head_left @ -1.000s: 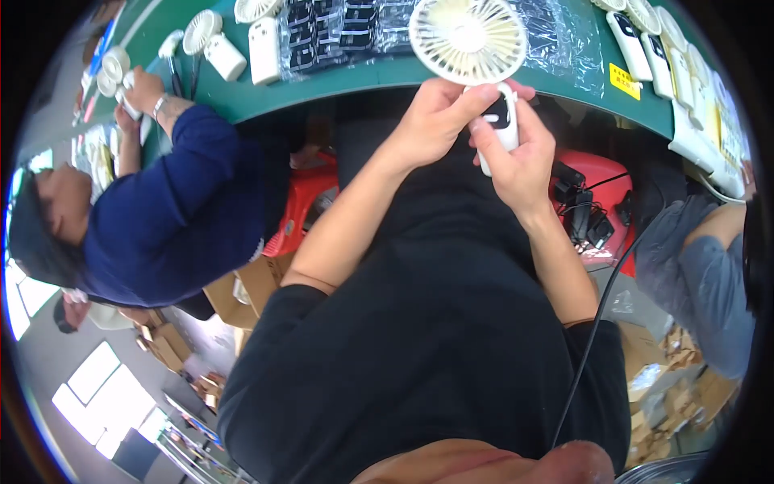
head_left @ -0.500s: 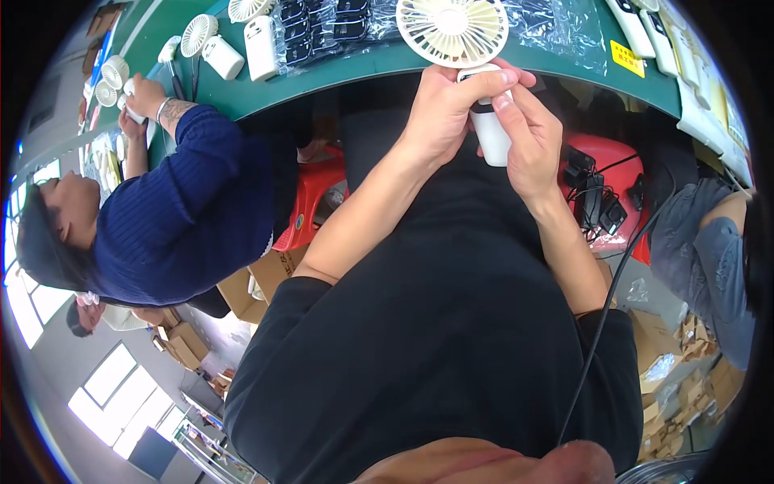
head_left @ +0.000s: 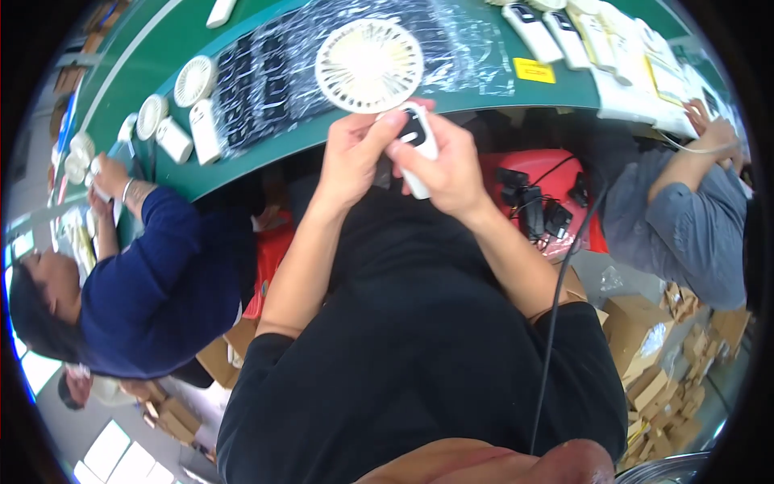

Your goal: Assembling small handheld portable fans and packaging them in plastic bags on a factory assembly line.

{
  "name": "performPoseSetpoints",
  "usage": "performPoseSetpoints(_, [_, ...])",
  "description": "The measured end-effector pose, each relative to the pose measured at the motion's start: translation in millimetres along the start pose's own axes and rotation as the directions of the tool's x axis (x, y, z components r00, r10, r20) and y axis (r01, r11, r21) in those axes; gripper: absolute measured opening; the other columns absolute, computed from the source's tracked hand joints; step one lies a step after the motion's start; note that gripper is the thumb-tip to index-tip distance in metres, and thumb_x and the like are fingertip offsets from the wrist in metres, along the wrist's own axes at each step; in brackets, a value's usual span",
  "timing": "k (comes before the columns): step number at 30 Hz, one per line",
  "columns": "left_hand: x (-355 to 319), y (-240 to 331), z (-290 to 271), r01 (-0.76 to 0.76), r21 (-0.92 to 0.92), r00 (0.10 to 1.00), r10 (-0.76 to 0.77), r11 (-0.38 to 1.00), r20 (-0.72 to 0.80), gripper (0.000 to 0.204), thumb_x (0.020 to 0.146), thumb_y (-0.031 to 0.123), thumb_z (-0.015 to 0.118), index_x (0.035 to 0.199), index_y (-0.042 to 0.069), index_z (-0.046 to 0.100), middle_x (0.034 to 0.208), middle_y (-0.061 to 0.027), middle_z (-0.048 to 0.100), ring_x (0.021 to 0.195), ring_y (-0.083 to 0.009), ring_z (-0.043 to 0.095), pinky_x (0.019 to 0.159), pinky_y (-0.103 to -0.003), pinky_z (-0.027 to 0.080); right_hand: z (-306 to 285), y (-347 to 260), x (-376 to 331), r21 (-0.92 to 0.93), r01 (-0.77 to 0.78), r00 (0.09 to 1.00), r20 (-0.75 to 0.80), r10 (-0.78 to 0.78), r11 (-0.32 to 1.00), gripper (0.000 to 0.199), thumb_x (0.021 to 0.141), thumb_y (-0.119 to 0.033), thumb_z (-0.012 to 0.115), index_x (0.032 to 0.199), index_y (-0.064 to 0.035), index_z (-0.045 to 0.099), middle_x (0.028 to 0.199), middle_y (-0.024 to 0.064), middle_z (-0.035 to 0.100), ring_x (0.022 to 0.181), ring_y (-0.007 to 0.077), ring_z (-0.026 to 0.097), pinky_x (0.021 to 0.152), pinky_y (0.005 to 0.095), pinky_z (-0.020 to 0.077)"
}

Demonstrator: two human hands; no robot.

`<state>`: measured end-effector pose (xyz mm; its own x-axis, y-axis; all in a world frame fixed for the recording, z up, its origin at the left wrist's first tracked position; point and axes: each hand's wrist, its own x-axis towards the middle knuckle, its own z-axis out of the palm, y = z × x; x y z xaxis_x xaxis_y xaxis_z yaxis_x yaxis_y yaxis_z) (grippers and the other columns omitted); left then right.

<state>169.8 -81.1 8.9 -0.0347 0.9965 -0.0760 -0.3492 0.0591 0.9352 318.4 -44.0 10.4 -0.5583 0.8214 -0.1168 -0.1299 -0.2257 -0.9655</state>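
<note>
Both my hands hold a white handheld fan just off the near edge of the green table. Its round, grilled head points away from me, over a clear plastic sheet. My left hand is closed at the neck, thumb beside a black panel on the handle. Around the handle, my right hand is closed, with its thumb lying across the front. Some of the fingers behind the handle are hidden.
Black parts in clear plastic lie on the green table. White fans stand to the left, more white handles to the right, near a yellow label. A red stool holds black adapters. Co-workers sit on both sides.
The view has shifted, so the table's contents sit lower and the right co-worker's hands show. The fan's handle has turned, and its black panel now faces me. Both hands still hold it.
</note>
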Motion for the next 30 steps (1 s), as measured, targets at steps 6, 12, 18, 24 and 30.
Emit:
performPoseSetpoints(6, [12,-6,11,0.046,-0.124,0.999,-0.045,0.991,0.011,0.04,0.104,0.026,0.05,0.122,-0.007,0.063,0.125,-0.0163,0.065,0.101,-0.0166,0.065,0.089,-0.032,0.053,-14,-4,5,-0.146,-0.007,0.999,-0.044,0.001,0.989,0.034,0.085,-0.018,0.075,0.109,0.0023,0.063,0.074,0.0052,0.066,0.059,0.0105,0.063,0.051,0.0263,0.0498])
performPoseSetpoints(12, [39,2,22,0.003,-0.084,0.996,-0.01,0.996,-0.084,0.036,0.104,0.023,0.05,0.123,-0.005,0.063,0.113,-0.011,0.069,0.099,-0.0154,0.065,0.088,-0.031,0.051,-39,-32,24,-0.553,0.231,0.937,-0.095,-0.336,0.8,0.038,0.084,-0.019,0.078,0.11,0.0038,0.063,0.088,0.0067,0.07,0.08,0.0127,0.066,0.07,0.0267,0.0525])
performPoseSetpoints(18, [61,40,34,-0.062,-0.027,0.994,0.065,0.998,0.09,0.043,0.105,0.028,0.048,0.13,-0.006,0.056,0.124,-0.0167,0.065,0.106,-0.02,0.065,0.092,-0.032,0.05,-139,-72,78,-0.759,0.13,0.717,-0.372,-0.59,0.638,0.037,0.082,-0.024,0.081,0.103,0.004,0.07,0.089,0.0077,0.071,0.077,0.0114,0.063,0.07,0.0269,0.0498])
performPoseSetpoints(24, [63,32,29,0.01,0.077,0.987,-0.023,0.997,0.161,0.035,0.104,0.025,0.049,0.126,-0.001,0.061,0.115,-0.0123,0.07,0.1,-0.0175,0.066,0.09,-0.031,0.05,-230,-93,136,-0.906,-0.101,0.68,-0.365,-0.636,0.411,0.039,0.086,-0.033,0.074,0.104,0.0012,0.073,0.097,0.0171,0.071,0.086,0.0255,0.066,0.079,0.0345,0.0509])
performPoseSetpoints(30, [60,26,28,0.012,0.1,0.984,-0.03,0.995,0.177,0.032,0.103,0.022,0.052,0.124,-0.001,0.061,0.113,-0.0121,0.07,0.099,-0.0165,0.066,0.089,-0.031,0.05,-315,-100,150,-0.947,-0.32,0.72,-0.26,-0.643,0.025,0.044,0.091,-0.042,0.06,0.111,-0.0045,0.071,0.113,0.0263,0.066,0.108,0.0413,0.061,0.092,0.0461,0.0482])
